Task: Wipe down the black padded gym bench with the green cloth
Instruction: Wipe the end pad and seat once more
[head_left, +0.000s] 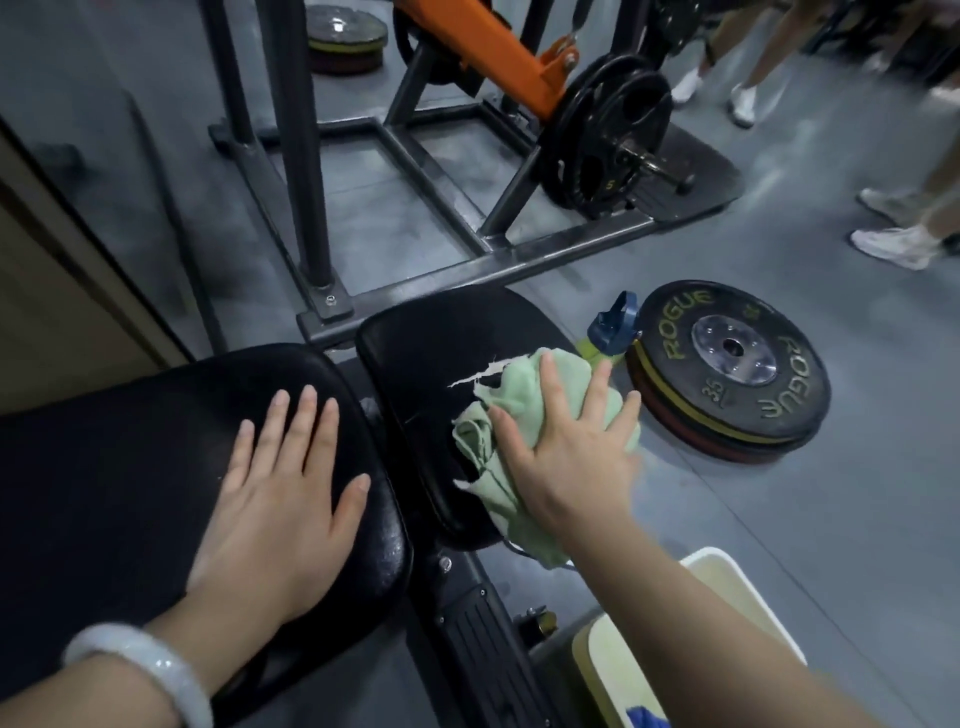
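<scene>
Grey gym floor (779, 519) surrounds our two glossy black padded counter (130, 467) sections; left hand (280, 499) lies flat, right hand (566, 447) spread, pressing one crumpled green cloth (498, 395) at the torn far pad's right edge.

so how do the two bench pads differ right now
The seat pad has torn vinyl showing white, and the right hand presses the green cloth on it. The back pad looks intact, with only the bare left hand flat on it. Both are black and padded.
</scene>
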